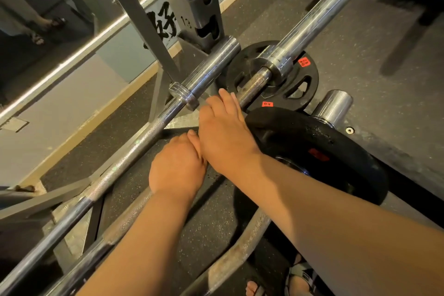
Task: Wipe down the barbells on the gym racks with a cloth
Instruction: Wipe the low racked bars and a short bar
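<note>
Barbell shaft (252, 82) under both hands: L hand (177, 168) curled round it, R hand (222, 133) flat on top, fingers straight

**Chrome, knurling and matt rubber**

The near barbell (134, 149) is polished steel, mirror-smooth at its thick end and rough with cross-hatched knurling along the grip. The second barbell (312, 21) is shiny but scuffed, with a dull, brownish knurled section. The small weight plate (305, 79) is matt black with red labels. The large plate (324, 142) looks rubbery and pitted. The rack post (199, 2) is grey painted metal, and the floor (360, 43) is speckled matt rubber.
</note>
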{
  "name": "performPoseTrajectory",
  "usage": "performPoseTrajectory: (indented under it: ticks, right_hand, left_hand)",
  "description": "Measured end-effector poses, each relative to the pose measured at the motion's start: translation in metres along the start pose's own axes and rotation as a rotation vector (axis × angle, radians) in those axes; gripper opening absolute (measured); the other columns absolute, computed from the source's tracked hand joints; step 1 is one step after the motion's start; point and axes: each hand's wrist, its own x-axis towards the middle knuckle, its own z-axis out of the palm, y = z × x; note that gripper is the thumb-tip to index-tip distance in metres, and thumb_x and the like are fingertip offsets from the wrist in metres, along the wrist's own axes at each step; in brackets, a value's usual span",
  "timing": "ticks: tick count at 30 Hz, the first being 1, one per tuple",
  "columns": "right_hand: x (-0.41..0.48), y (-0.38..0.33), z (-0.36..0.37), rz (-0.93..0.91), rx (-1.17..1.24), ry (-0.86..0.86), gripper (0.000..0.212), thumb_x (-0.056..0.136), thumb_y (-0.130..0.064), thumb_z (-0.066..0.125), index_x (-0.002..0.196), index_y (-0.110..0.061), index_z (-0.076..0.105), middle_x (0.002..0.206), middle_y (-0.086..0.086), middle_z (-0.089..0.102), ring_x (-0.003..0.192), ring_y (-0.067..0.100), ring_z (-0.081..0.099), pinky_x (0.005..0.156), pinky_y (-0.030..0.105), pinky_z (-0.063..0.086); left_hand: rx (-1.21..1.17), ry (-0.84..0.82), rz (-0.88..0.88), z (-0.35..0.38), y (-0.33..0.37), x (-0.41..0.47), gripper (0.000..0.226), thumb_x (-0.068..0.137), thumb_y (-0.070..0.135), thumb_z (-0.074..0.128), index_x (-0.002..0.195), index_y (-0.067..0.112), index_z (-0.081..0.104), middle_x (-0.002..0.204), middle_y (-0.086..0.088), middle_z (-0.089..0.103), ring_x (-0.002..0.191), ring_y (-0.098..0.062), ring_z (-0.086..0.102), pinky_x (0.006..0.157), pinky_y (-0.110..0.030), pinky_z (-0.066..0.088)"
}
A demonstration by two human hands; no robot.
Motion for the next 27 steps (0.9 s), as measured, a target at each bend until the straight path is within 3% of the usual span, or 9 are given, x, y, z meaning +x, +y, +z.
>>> performPoseTrajectory:
  ticks: [2,5,8,11,15,18,20,23,27]
  right_hand:
    - [-0.006,0.002,0.001,-0.008,0.01,0.029,0.055,0.101,-0.043,0.035,0.141,-0.008,0.046,0.152,0.013,0.038,0.152,0.035,0.015,0.127,0.048,0.008]
    - [-0.029,0.007,0.011,-0.086,0.209,0.219,0.048,0.095,-0.012,0.046,0.141,-0.002,0.05,0.151,0.018,0.044,0.148,0.033,0.026,0.124,0.045,0.018]
    - [-0.046,0.007,0.022,-0.144,0.294,0.319,0.052,0.092,-0.009,0.036,0.139,0.001,0.055,0.149,0.021,0.048,0.144,0.033,0.03,0.124,0.045,0.017]
    - [-0.027,0.008,0.012,-0.144,0.158,0.143,0.039,0.101,-0.021,0.048,0.137,-0.009,0.054,0.148,0.013,0.046,0.148,0.031,0.025,0.119,0.049,0.033]
    - [-0.004,0.002,-0.005,-0.065,0.068,-0.041,0.043,0.106,-0.039,0.039,0.139,-0.012,0.048,0.15,0.01,0.038,0.15,0.031,0.015,0.123,0.044,0.02]
    - [-0.025,-0.002,-0.008,-0.097,0.092,0.077,0.04,0.101,-0.022,0.051,0.138,-0.007,0.054,0.146,0.014,0.048,0.147,0.034,0.025,0.123,0.046,0.025]
    - [-0.041,0.002,-0.015,-0.1,0.15,0.033,0.052,0.096,-0.008,0.053,0.147,-0.007,0.045,0.158,0.012,0.037,0.153,0.033,0.015,0.123,0.045,0.022]
    - [-0.047,0.003,-0.026,-0.087,0.047,-0.108,0.063,0.098,-0.009,0.051,0.156,-0.013,0.028,0.166,0.005,0.019,0.156,0.032,-0.002,0.125,0.046,0.018]
    - [-0.014,0.006,-0.045,-0.143,-0.118,-0.191,0.051,0.098,-0.021,0.024,0.146,-0.012,0.037,0.152,0.011,0.035,0.145,0.033,0.024,0.123,0.046,0.02]
  left_hand:
    - [0.004,0.001,-0.005,0.0,0.001,0.0,0.029,0.109,0.034,0.026,0.094,0.021,0.048,0.102,-0.009,0.063,0.076,-0.028,0.054,0.062,-0.037,0.04]
    - [-0.023,0.014,-0.009,-0.002,0.003,-0.001,0.04,0.109,0.035,0.024,0.102,0.015,0.059,0.101,-0.01,0.064,0.088,-0.032,0.063,0.066,-0.038,0.045]
    - [-0.018,0.006,-0.005,-0.004,0.004,-0.001,0.039,0.109,0.036,0.024,0.101,0.017,0.057,0.1,-0.008,0.064,0.087,-0.031,0.063,0.066,-0.037,0.042]
    - [0.004,0.004,0.003,-0.001,0.002,0.0,0.035,0.109,0.035,0.024,0.098,0.019,0.054,0.1,-0.007,0.064,0.077,-0.026,0.054,0.062,-0.036,0.039]
    - [0.035,0.005,0.011,-0.001,0.0,-0.001,0.028,0.108,0.033,0.028,0.096,0.02,0.05,0.1,-0.007,0.063,0.073,-0.025,0.05,0.059,-0.034,0.035]
    - [0.03,0.003,0.027,-0.003,0.002,-0.003,0.033,0.107,0.033,0.028,0.103,0.016,0.056,0.099,-0.008,0.062,0.078,-0.027,0.057,0.06,-0.035,0.039]
    - [-0.002,0.018,0.017,-0.004,0.003,-0.003,0.036,0.107,0.034,0.026,0.101,0.017,0.057,0.096,-0.007,0.063,0.073,-0.025,0.053,0.059,-0.035,0.039]
    - [-0.006,0.022,0.03,-0.004,0.003,-0.002,0.035,0.107,0.034,0.026,0.1,0.019,0.056,0.093,-0.005,0.062,0.071,-0.024,0.051,0.059,-0.035,0.039]
    - [-0.059,0.004,0.03,-0.007,0.003,-0.004,0.042,0.109,0.036,0.022,0.103,0.016,0.058,0.102,-0.01,0.065,0.084,-0.032,0.062,0.067,-0.038,0.045]
